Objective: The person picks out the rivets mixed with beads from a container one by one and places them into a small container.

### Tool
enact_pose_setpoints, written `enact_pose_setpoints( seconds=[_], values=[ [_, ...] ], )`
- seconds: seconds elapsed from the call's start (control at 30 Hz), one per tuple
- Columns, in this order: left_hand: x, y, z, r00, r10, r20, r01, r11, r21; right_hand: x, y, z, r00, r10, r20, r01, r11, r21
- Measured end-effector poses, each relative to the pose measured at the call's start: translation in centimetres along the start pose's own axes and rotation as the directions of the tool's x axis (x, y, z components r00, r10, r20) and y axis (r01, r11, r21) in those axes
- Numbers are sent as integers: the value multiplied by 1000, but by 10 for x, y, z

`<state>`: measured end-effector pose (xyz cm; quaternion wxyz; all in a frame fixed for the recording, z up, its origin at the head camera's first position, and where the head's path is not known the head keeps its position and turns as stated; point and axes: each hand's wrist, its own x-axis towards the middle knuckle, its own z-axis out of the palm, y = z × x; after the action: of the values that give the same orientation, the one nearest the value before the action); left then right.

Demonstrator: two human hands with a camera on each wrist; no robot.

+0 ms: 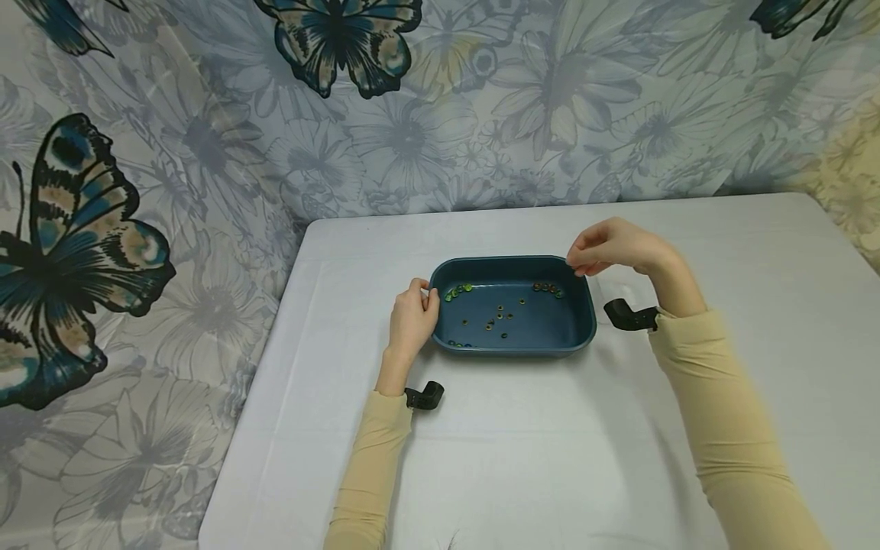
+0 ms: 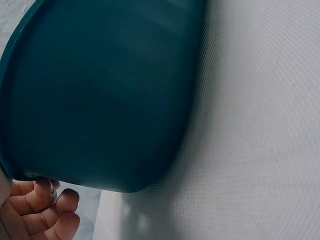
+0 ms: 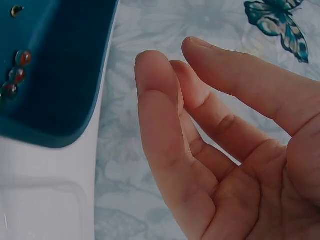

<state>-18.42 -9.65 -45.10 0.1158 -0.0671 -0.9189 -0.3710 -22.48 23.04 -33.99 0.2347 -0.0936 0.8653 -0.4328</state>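
A dark teal rectangular tray (image 1: pixel 512 351) with rounded corners stands on the white table. My left hand (image 1: pixel 412 313) holds its left rim; in the left wrist view curled fingers (image 2: pixel 42 212) sit at the edge of the tray (image 2: pixel 100 95). My right hand (image 1: pixel 615 246) hovers by the tray's upper right corner. In the right wrist view its thumb and forefinger stand apart with nothing between them. Inside the tray, green beads (image 1: pixel 458 292) lie in the upper left corner and reddish beads (image 3: pixel 18 75) in the upper right. Several tiny gold-coloured pieces (image 1: pixel 500 315) are scattered mid-tray.
A faint transparent flat object (image 3: pixel 45 200) lies on the table right of the tray. The white table (image 1: pixel 522 443) extends around the tray. Behind it hangs a floral wall covering (image 1: pixel 440 153) with butterflies. Each wrist bears a black camera (image 1: pixel 425 396).
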Motion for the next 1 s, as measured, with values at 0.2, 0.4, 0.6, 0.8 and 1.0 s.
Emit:
enact_pose_setpoints(
  seconds=[0.2, 0.4, 0.6, 0.8, 1.0],
  values=[
    [-1, 0, 0, 1000, 3, 2, -3, 1000, -7, 6, -6, 7, 1000, -12, 23, 11, 1000, 6],
    [0, 0, 0, 1000, -1, 2, 1, 1000, 0, 14, -11, 13, 999, -18, 36, 18, 1000, -3],
    [0, 0, 0, 1000, -10, 11, 10, 1000, -3, 21, -14, 20, 998, -21, 62, 21, 1000, -7],
    [0, 0, 0, 1000, -6, 7, 6, 1000, -7, 31, -12, 26, 997, -11, 80, 12, 1000, -11],
    [0, 0, 0, 1000, -6, 2, 6, 1000, -7, 38, -11, 32, 995, -16, 102, 16, 1000, 1]
  ],
)
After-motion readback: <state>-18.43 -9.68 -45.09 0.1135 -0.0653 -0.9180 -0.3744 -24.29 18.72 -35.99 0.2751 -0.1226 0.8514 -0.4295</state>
